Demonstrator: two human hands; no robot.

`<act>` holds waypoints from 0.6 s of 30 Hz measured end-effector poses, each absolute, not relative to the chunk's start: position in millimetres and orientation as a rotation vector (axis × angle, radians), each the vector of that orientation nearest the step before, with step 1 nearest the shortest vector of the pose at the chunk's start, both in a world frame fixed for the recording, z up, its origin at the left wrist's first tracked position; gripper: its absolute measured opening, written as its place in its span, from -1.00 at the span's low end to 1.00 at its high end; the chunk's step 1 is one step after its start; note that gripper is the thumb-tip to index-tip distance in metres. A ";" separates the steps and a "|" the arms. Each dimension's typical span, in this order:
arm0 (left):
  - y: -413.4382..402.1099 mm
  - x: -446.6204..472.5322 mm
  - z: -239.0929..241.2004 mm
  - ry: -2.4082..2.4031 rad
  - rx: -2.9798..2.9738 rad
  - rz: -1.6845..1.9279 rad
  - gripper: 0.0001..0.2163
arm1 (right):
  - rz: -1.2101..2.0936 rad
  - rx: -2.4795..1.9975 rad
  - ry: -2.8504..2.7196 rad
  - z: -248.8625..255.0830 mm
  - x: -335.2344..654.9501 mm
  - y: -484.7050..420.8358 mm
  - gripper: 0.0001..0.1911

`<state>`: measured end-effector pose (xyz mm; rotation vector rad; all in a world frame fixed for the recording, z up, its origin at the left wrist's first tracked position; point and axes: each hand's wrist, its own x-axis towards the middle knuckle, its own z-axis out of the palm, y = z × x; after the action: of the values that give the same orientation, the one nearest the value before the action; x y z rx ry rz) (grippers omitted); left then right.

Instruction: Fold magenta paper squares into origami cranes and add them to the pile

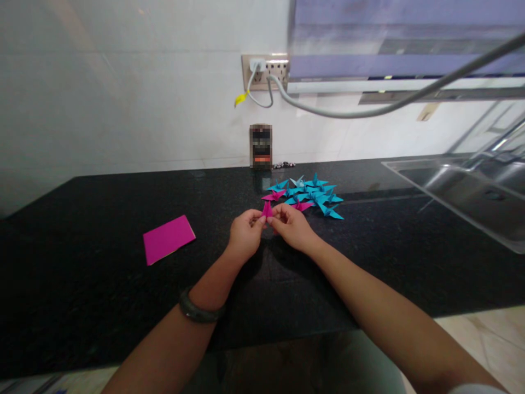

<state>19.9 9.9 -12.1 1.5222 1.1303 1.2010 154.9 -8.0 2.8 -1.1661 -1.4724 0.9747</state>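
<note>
Between my two hands, just above the black countertop point(229, 323), is a small pink folded paper point(267, 209) with its point upward. My left hand point(245, 232) pinches its left side with thumb and fingers. On the other side my right hand point(295, 227) is closed on the same paper. Right behind my hands lies a group of folded paper cranes: several blue cranes point(314, 197), a pink crane point(274, 195) at the left of the group and another pink crane point(301, 206) in front. The lower part of the held paper is hidden by my fingers.
A stack of pink paper point(169, 239) lies at the left. Against the wall stands a blurred dark packet point(261, 146), with a beaded string point(284, 164) beside it. A steel sink point(463, 191) is at the right. A grey cable point(348, 114) hangs from the wall socket point(266, 72).
</note>
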 end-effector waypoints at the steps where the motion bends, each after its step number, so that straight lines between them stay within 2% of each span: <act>1: 9.7 19.7 -12.6 1.150 1.551 1.213 -0.87 | 0.995 -1.189 -1.433 3.0 153.9 -8.0 -0.88; 9: 3.8 20.0 -2.8 1.292 1.696 1.155 -0.86 | 0.957 -1.295 -1.418 6.7 154.2 -8.1 -0.94; 18: 8.4 17.2 -10.7 1.240 1.684 1.159 -0.90 | 0.824 -1.294 -1.536 2.4 156.8 -7.5 -0.87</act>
<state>17.2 8.4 -10.7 1.6842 1.2398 1.1593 156.8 -7.5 2.4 -1.2942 -1.5358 0.8237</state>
